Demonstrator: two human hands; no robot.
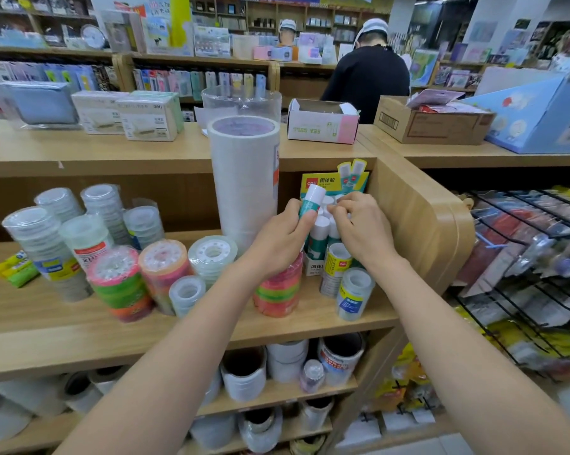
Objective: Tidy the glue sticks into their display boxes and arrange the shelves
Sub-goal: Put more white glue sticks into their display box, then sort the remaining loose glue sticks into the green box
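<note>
Left hand (283,239) has its grip round one glue stick (312,201), white cap tilted up-right, display box (323,182) just to its right. Right hand (362,228) is nearer, fingers curled onto the caps in the box, can't tell if it's pinching one tbh. Box sits on the shelf (47,326) btw a tall tape stack (244,182) & the wooden end panel (421,218), so tight room imo.

A light wooden shelf unit (63,333) stands in front, with a flat top (80,149) and a rounded end panel (421,231). A black wire rack (523,257) hangs to the right. Far back, more wooden shelves (277,14) line the shop — a white pillar (497,11) rises on the right. A bit of grey floor (441,447) shows low down. The light is bright and even.
</note>
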